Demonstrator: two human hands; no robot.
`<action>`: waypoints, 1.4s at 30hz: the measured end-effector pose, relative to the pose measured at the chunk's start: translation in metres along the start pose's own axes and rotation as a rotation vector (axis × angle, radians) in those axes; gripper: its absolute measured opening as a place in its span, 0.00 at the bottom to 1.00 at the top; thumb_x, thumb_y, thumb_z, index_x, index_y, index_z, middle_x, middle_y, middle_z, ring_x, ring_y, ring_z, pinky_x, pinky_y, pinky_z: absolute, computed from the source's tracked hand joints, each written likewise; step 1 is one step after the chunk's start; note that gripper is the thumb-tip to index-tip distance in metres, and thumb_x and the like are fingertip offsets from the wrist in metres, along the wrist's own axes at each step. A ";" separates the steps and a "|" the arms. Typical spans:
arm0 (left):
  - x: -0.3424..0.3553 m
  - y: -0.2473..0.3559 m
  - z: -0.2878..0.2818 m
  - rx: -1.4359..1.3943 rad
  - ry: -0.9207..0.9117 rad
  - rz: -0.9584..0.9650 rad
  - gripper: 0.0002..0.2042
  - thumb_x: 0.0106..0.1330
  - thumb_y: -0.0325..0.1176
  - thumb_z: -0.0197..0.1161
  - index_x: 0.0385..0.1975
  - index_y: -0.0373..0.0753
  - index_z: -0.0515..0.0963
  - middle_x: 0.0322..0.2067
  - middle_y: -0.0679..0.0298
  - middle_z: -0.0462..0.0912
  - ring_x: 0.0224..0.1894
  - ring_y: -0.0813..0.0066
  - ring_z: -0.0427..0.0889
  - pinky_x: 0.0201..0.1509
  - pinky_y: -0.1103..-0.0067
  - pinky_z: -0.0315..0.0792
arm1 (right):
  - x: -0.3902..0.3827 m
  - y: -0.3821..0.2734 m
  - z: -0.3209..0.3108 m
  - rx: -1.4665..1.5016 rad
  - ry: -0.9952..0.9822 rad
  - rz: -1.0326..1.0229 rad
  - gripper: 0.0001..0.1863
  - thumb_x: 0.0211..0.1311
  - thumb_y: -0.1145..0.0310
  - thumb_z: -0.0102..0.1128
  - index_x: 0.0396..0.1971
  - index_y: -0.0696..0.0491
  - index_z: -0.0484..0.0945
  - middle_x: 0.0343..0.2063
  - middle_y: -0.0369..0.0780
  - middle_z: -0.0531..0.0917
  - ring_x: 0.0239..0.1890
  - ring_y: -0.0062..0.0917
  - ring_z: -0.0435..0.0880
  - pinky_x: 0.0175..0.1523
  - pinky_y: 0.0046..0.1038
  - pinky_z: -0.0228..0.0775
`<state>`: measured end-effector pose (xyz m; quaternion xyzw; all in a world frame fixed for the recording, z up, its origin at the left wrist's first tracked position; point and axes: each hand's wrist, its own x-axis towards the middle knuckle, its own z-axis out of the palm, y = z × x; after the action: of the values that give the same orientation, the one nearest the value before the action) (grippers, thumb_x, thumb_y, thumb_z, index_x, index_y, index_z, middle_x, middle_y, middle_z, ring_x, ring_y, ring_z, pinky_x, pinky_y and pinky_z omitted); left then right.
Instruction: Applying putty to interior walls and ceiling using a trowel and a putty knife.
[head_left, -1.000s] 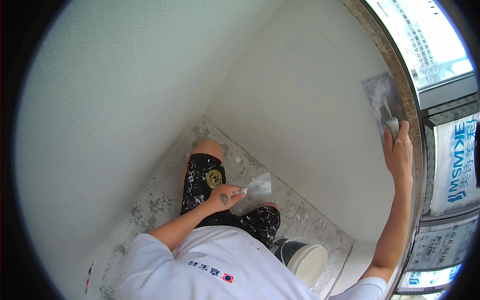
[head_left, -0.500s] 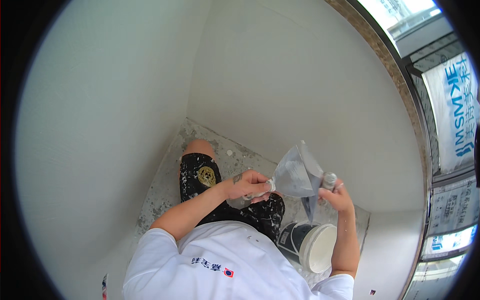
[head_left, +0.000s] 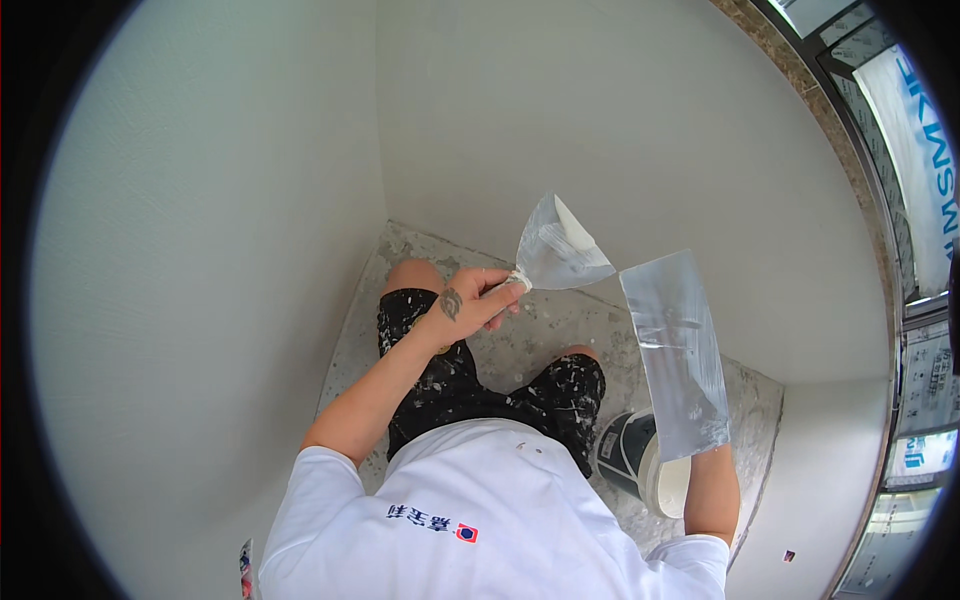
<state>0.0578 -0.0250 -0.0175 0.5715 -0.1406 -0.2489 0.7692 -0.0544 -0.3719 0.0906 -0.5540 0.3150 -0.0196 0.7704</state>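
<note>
My left hand (head_left: 480,295) is closed round the handle of a putty knife (head_left: 550,250), whose fan-shaped steel blade points up and carries white compound along one edge. My right hand, at the end of my right forearm (head_left: 710,490), is hidden behind a rectangular steel trowel (head_left: 672,345), which it holds up, blade face toward me and smeared with thin white residue. The two blades are close, with a small gap between them. A dark bucket (head_left: 625,450) with a pale rim stands on the floor below the trowel, partly covered by it.
White plastered walls (head_left: 220,250) meet in a corner ahead and stand close on my left. The grey floor (head_left: 350,350) is spotted with white. A brown stone edging (head_left: 820,100) and film-covered window frames (head_left: 910,170) run along the right. My shorts are paint-splattered.
My right hand has brought the trowel down from high on the right wall to beside the putty knife, then turned it and separated the blades. The putty knife has risen and turned upward.
</note>
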 end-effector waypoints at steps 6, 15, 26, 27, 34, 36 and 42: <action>-0.004 0.011 0.013 0.089 0.040 0.041 0.14 0.69 0.39 0.60 0.39 0.32 0.81 0.22 0.71 0.77 0.19 0.87 0.69 0.21 0.84 0.63 | -0.014 0.005 0.002 0.095 0.051 -0.012 0.19 0.70 0.55 0.52 0.48 0.56 0.70 0.26 0.35 0.78 0.23 0.21 0.77 0.28 0.22 0.71; -0.002 0.034 0.040 0.965 0.299 0.596 0.11 0.60 0.33 0.67 0.40 0.36 0.81 0.27 0.61 0.81 0.24 0.69 0.78 0.27 0.75 0.71 | -0.015 0.017 0.037 0.230 0.231 -0.058 0.20 0.70 0.54 0.51 0.47 0.57 0.70 0.26 0.36 0.78 0.23 0.21 0.77 0.28 0.22 0.71; -0.013 -0.108 -0.002 0.780 0.213 0.134 0.15 0.64 0.44 0.60 0.39 0.39 0.83 0.27 0.52 0.82 0.31 0.54 0.81 0.34 0.67 0.73 | -0.005 -0.090 0.112 -0.292 -0.848 -0.393 0.23 0.72 0.48 0.46 0.41 0.57 0.72 0.21 0.36 0.77 0.20 0.21 0.75 0.26 0.23 0.70; -0.019 -0.121 -0.009 0.695 0.233 0.088 0.14 0.64 0.43 0.61 0.40 0.38 0.83 0.25 0.52 0.81 0.28 0.58 0.81 0.31 0.71 0.72 | -0.017 -0.105 0.139 -0.436 -0.676 -0.509 0.24 0.72 0.46 0.44 0.38 0.56 0.72 0.19 0.35 0.75 0.17 0.20 0.74 0.24 0.22 0.69; -0.025 -0.125 -0.011 0.636 0.257 -0.023 0.16 0.64 0.45 0.60 0.39 0.38 0.83 0.30 0.51 0.83 0.34 0.51 0.82 0.38 0.66 0.74 | -0.022 -0.149 0.258 -1.692 0.070 -1.513 0.24 0.70 0.49 0.50 0.30 0.59 0.72 0.21 0.49 0.81 0.25 0.42 0.82 0.30 0.36 0.73; -0.023 -0.125 -0.016 0.659 0.249 0.043 0.16 0.65 0.44 0.59 0.40 0.37 0.82 0.32 0.51 0.84 0.35 0.51 0.82 0.39 0.66 0.74 | -0.010 -0.155 0.273 -1.791 0.146 -1.594 0.24 0.70 0.49 0.50 0.30 0.60 0.71 0.21 0.51 0.82 0.26 0.46 0.82 0.31 0.39 0.73; -0.023 -0.138 -0.016 0.696 0.243 0.073 0.16 0.65 0.43 0.59 0.40 0.37 0.82 0.33 0.51 0.84 0.38 0.51 0.82 0.42 0.65 0.74 | 0.008 -0.159 0.290 -1.827 0.265 -1.685 0.26 0.68 0.47 0.51 0.28 0.59 0.70 0.21 0.50 0.82 0.26 0.46 0.84 0.30 0.40 0.75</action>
<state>0.0160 -0.0307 -0.1519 0.8190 -0.1448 -0.0891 0.5481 0.1499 -0.1922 0.2786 -0.9087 -0.1638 -0.3362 -0.1853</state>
